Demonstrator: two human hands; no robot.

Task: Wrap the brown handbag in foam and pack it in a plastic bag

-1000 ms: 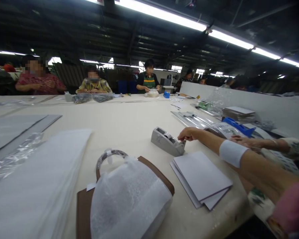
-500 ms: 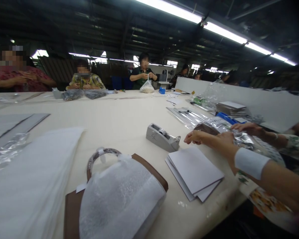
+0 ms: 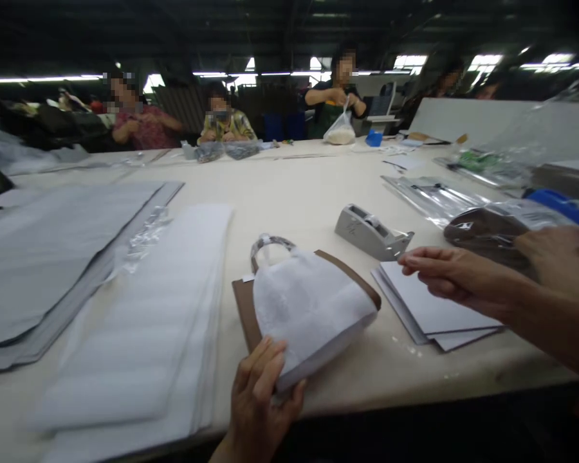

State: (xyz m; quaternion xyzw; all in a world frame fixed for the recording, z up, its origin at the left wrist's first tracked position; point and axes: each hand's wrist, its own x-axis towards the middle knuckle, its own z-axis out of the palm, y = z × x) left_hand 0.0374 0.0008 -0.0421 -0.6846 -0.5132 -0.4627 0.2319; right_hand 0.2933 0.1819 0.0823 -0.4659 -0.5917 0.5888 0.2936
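Observation:
A brown handbag [image 3: 247, 315] with a looped handle [image 3: 273, 242] lies near the table's front edge, its front covered by a white wrapping sheet [image 3: 313, 302]. My left hand [image 3: 263, 392] grips the bag's lower left corner, fingers over the sheet and thumb at the bottom edge. To the right, my right hand [image 3: 444, 276] is closed in a pinch above a few white cards [image 3: 453, 318]. Whatever its fingertips hold is too small to make out. A grey tape dispenser [image 3: 372, 231] stands just beyond those fingertips.
White sheets [image 3: 149, 321] and larger grey sheets [image 3: 77, 244] lie stacked at left. A co-worker's blurred hand [image 3: 554, 251] is by a plastic-wrapped brown item [image 3: 487, 235] at right. Several people sit or stand across the table. A white partition [image 3: 502, 122] edges the right.
The view has swung right to left and down. My left hand has come into view and taken hold of the handbag. My right hand has moved from the tape dispenser's end toward the bag.

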